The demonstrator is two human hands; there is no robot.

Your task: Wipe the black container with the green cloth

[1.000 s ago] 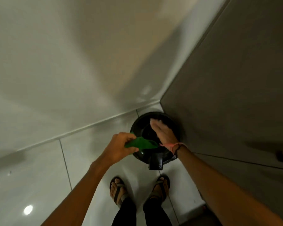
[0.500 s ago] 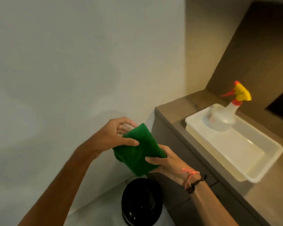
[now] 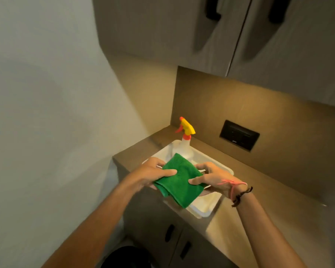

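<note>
A folded green cloth (image 3: 179,179) is held flat between both hands above a white tray. My left hand (image 3: 153,175) pinches its left edge with the thumb on top. My right hand (image 3: 211,178), with pink and black wrist strings, grips its right edge. The black container (image 3: 128,257) stands on the floor at the bottom edge of the view, partly hidden by my left forearm and far below both hands.
A white tray (image 3: 207,208) sits on the brown counter (image 3: 249,190) and holds a spray bottle (image 3: 186,140) with a yellow and red trigger. A black wall socket (image 3: 239,137) is behind it. Cupboards hang above and stand below the counter.
The view has swung up from the floor to the counter. Both hands lifted the cloth away from the black container and now hold it folded over the white tray.
</note>
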